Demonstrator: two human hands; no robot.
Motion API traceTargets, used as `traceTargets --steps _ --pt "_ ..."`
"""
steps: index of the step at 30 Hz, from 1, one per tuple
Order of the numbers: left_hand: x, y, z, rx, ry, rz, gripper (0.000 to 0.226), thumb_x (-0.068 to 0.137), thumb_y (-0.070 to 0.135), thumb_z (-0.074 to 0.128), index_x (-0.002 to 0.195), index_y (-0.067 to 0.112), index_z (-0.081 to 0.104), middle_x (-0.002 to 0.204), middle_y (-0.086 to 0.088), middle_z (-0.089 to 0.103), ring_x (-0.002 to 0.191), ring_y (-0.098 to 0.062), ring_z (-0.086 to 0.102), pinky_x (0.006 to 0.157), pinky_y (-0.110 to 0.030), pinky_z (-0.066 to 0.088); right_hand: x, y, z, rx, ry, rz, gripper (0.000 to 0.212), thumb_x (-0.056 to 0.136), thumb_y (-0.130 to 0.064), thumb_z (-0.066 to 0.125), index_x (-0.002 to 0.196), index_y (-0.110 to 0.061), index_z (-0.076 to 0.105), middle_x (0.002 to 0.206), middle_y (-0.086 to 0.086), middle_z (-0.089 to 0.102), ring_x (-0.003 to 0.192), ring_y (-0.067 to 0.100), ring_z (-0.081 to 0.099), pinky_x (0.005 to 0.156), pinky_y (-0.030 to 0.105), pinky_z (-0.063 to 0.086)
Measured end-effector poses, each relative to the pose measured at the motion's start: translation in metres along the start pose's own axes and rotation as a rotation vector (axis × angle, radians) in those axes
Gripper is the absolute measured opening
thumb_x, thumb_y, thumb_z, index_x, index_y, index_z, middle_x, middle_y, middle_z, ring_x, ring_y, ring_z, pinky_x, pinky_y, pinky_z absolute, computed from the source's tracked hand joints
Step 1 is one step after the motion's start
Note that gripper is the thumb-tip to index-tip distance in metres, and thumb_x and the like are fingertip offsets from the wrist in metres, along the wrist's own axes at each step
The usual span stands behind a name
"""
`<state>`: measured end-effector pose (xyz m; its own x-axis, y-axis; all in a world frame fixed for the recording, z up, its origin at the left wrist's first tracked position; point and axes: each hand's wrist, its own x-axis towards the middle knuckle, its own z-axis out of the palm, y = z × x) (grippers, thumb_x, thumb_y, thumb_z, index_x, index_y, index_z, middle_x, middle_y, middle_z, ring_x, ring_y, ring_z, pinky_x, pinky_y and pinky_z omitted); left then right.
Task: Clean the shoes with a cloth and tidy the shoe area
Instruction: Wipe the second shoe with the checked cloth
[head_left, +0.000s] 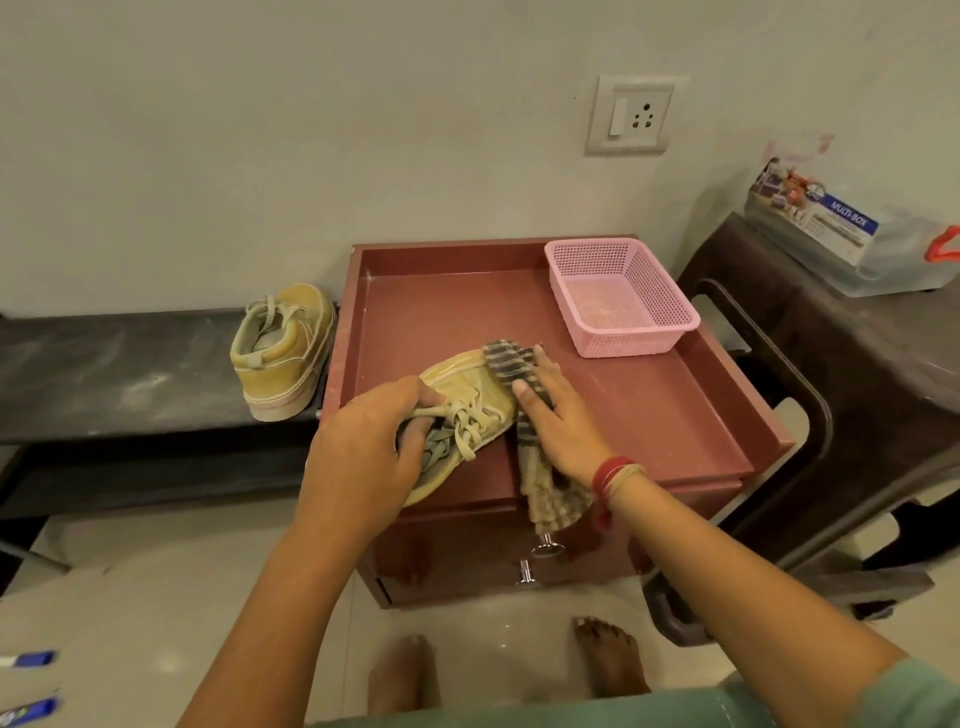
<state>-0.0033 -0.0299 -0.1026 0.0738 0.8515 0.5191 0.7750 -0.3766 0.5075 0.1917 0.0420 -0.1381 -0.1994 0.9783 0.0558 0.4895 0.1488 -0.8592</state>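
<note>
Tan, perhaps suede shoe (464, 380); striped cloth (541, 486)

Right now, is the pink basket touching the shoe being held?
Apart. The head view shows bare red cabinet top between the pink basket and the shoe that the left hand holds.

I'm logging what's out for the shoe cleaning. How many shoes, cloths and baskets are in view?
Shoes: 2 (held shoe, shoe on the bench)
Cloths: 1 (striped cloth)
Baskets: 1 (pink basket)
Total: 4
</note>
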Motion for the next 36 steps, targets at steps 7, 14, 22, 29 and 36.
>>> traceTargets --steps 7,14,22,29,36 --pt "-0.002 0.001 0.000 0.012 -0.004 0.026 0.015 0.084 0.015 0.056 0.095 0.018 0.066 0.093 0.009 0.069 0.086 -0.012 0.063 0.071 -0.030 0.053 -0.003 0.004 -0.004 -0.080 -0.085 -0.098 0.043 0.098 -0.038 0.039 0.140 -0.038 0.028 0.148 -0.019 0.014 0.136 0.001 -0.004 0.118 0.040 -0.002" --pt "-0.001 -0.001 0.000 0.038 -0.008 0.040 0.014 0.084 0.015 0.056 0.094 0.017 0.065 0.091 0.008 0.068 0.084 -0.010 0.062 0.068 -0.026 0.050 -0.014 -0.004 0.010 0.055 -0.177 -0.124 0.040 0.098 -0.035 0.041 0.136 -0.042 0.030 0.144 -0.024 0.016 0.139 0.003 0.000 0.118 0.037 -0.001" --pt "0.000 -0.002 0.001 0.028 -0.006 0.035 0.014 0.083 0.014 0.057 0.094 0.019 0.064 0.091 0.008 0.068 0.084 -0.005 0.059 0.069 -0.023 0.047 -0.011 -0.005 0.008 -0.050 -0.176 -0.144 0.043 0.099 -0.038 0.039 0.141 -0.037 0.030 0.145 -0.018 0.010 0.137 0.001 -0.007 0.114 0.029 -0.003" --pt "0.001 -0.002 0.000 0.021 -0.007 0.026 0.014 0.083 0.014 0.057 0.094 0.018 0.065 0.091 0.009 0.068 0.085 -0.006 0.059 0.070 -0.023 0.047 -0.009 -0.006 0.009 -0.034 -0.169 -0.133 0.040 0.098 -0.036 0.039 0.137 -0.039 0.032 0.140 -0.022 0.012 0.136 0.000 -0.005 0.115 0.033 -0.001" --pt "0.001 -0.001 0.000 0.011 -0.012 0.021 0.014 0.084 0.012 0.059 0.095 0.019 0.064 0.092 0.009 0.068 0.086 -0.006 0.059 0.071 -0.024 0.049 -0.007 -0.006 0.007 -0.108 -0.148 -0.118 0.042 0.097 -0.043 0.036 0.138 -0.043 0.026 0.147 -0.020 0.008 0.142 0.011 -0.008 0.116 0.043 -0.001"
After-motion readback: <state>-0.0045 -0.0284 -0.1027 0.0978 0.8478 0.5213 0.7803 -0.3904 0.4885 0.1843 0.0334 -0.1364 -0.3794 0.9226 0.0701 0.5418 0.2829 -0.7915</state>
